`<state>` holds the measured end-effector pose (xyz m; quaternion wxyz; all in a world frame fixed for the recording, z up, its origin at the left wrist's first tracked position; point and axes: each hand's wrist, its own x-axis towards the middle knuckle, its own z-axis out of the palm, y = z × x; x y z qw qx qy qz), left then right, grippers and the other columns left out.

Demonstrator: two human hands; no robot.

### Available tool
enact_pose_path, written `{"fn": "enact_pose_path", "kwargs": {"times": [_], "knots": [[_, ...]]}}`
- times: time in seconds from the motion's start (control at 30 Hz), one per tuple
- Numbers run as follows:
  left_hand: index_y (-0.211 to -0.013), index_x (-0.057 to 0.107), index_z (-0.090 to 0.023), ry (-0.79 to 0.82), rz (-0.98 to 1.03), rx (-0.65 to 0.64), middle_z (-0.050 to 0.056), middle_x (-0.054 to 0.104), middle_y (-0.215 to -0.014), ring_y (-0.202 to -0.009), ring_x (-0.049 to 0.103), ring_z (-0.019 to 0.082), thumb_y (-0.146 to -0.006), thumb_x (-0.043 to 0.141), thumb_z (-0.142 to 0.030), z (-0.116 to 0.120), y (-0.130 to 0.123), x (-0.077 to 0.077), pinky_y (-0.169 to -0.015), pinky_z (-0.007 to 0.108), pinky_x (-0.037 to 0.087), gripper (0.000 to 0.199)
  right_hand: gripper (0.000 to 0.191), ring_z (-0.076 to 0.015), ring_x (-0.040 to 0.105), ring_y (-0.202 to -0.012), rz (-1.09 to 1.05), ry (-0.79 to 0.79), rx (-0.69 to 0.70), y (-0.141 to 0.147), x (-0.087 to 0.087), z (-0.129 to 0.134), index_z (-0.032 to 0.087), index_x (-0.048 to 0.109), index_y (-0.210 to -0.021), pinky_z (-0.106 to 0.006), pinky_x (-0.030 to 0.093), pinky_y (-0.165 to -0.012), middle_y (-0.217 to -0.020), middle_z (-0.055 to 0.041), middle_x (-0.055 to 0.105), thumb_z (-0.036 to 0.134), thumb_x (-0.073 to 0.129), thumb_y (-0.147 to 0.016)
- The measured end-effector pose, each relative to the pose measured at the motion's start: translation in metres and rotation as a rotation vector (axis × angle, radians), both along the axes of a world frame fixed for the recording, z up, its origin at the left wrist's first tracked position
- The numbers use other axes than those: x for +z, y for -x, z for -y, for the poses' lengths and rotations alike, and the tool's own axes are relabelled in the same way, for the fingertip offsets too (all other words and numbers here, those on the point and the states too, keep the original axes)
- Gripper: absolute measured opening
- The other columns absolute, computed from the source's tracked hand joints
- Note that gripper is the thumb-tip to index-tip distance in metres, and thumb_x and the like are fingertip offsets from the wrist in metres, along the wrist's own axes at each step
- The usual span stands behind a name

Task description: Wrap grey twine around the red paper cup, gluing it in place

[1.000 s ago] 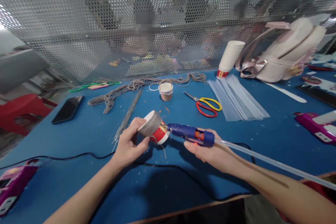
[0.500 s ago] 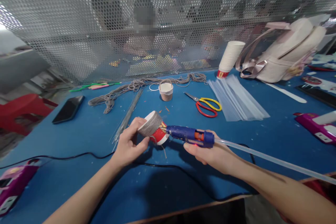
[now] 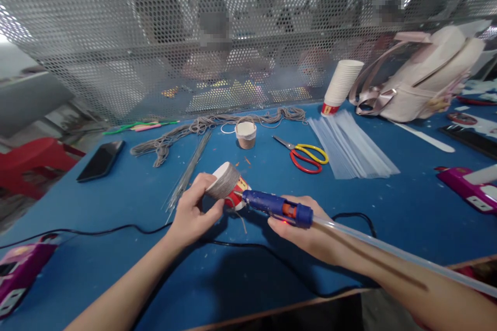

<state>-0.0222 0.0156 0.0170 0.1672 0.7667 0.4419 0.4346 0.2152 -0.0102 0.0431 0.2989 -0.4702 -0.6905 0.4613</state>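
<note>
Tilted on its side, a red and white paper cup is gripped by my left hand, fingers at its rim and thumb on its side. Grey cord covers the rim half of the cup, and a loose cord end hangs below. My right hand is closed around a blue hot glue gun, whose nozzle points left at the bare red part, at or very near the cord's edge. A clear glue stick runs out of the gun's back. Its small red light shows.
Beyond the cup stand a small covered cup and grey cord bundles. Scissors, clear plastic strips, stacked cups and a backpack are to the right. A phone lies left; a black cable crosses the table.
The glue gun has shifted slightly left and down, its nozzle moving from the cup's base side toward the cord's edge. My left hand and the cup have barely moved.
</note>
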Motion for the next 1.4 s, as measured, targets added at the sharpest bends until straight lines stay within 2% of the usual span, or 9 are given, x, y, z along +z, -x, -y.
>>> {"fn": "enact_pose_path", "kwargs": {"times": [0.17,0.3,0.4,0.5,0.6,0.8,1.03,1.2,1.4], "knots": [[-0.079,0.054,-0.018,-0.036,-0.036,0.055,0.003,0.056,-0.077,-0.075,0.054,0.017,-0.078,0.054,-0.021,0.002,-0.004,-0.001,-0.067,0.029,0.045,0.003,0.022,-0.0104,0.039,-0.05,0.028,-0.159,0.054,0.001,-0.01,0.002,0.022,0.042,-0.062,-0.023,0.033,-0.05,-0.056,0.0032,0.046,0.027,0.056,-0.078],[-0.079,0.053,-0.018,-0.067,-0.066,0.071,0.002,0.055,-0.077,-0.072,0.053,0.016,-0.078,0.054,-0.02,0.003,-0.006,0.0,-0.065,0.028,0.044,0.002,0.013,-0.0105,0.045,-0.052,0.035,-0.336,0.106,0.001,-0.024,0.002,0.021,0.047,-0.068,-0.023,0.036,-0.054,-0.061,0.0021,0.053,0.024,0.055,-0.078],[-0.079,0.053,-0.018,-0.062,-0.082,0.076,0.002,0.055,-0.076,-0.07,0.053,0.015,-0.077,0.054,-0.019,0.004,-0.008,0.001,-0.064,0.027,0.044,0.002,0.01,-0.0106,0.049,-0.055,0.072,-0.386,0.133,0.001,-0.031,0.002,0.02,0.048,-0.071,-0.022,0.037,-0.055,-0.065,0.0003,0.057,0.023,0.055,-0.077],[-0.079,0.054,-0.018,-0.052,-0.08,0.069,0.002,0.055,-0.075,-0.07,0.053,0.015,-0.077,0.054,-0.019,0.004,-0.007,0.002,-0.063,0.028,0.044,0.002,0.011,-0.0101,0.046,-0.052,0.093,-0.422,0.103,0.0,-0.029,0.003,0.02,0.048,-0.07,-0.022,0.036,-0.053,-0.062,0.0012,0.055,0.024,0.055,-0.077],[-0.078,0.054,-0.018,-0.055,-0.057,0.046,0.003,0.055,-0.075,-0.072,0.053,0.017,-0.075,0.055,-0.019,0.003,-0.005,0.001,-0.064,0.029,0.044,0.003,0.016,-0.0089,0.041,-0.049,0.093,-0.361,0.069,0.0,-0.021,0.003,0.02,0.045,-0.066,-0.022,0.035,-0.052,-0.058,0.0034,0.049,0.024,0.055,-0.078],[-0.08,0.056,-0.019,-0.022,-0.005,-0.012,0.004,0.058,-0.076,-0.075,0.054,0.019,-0.073,0.056,-0.022,-0.001,0.0,0.0,-0.067,0.031,0.046,0.007,0.023,-0.0087,0.036,-0.05,0.05,-0.087,0.023,-0.003,-0.003,-0.001,0.02,0.042,-0.06,-0.022,0.031,-0.048,-0.054,0.0041,0.043,0.03,0.056,-0.076],[-0.078,0.057,-0.019,-0.032,0.01,-0.099,0.005,0.06,-0.076,-0.076,0.055,0.019,-0.073,0.056,-0.02,-0.003,0.003,0.002,-0.069,0.031,0.047,0.005,0.03,-0.0075,0.037,-0.041,-0.014,0.211,0.044,-0.013,0.003,-0.006,0.02,0.043,-0.059,-0.02,0.028,-0.041,-0.043,0.007,0.04,0.04,0.057,-0.078],[-0.074,0.056,-0.02,0.009,0.013,-0.122,0.005,0.06,-0.071,-0.073,0.055,0.02,-0.074,0.058,-0.024,-0.003,0.003,0.006,-0.067,0.033,0.047,0.005,0.039,-0.0075,0.037,-0.04,0.011,0.232,0.046,-0.015,0.003,-0.006,0.019,0.041,-0.052,-0.02,0.031,-0.042,-0.041,0.0061,0.039,0.044,0.055,-0.08],[-0.073,0.056,-0.02,0.027,0.021,-0.11,0.006,0.061,-0.072,-0.073,0.055,0.02,-0.074,0.059,-0.027,-0.003,0.003,0.006,-0.067,0.034,0.047,0.008,0.032,-0.0068,0.037,-0.041,-0.018,0.257,0.065,-0.015,0.003,-0.006,0.019,0.044,-0.06,-0.019,0.028,-0.04,-0.044,0.0072,0.04,0.041,0.058,-0.079]]}}
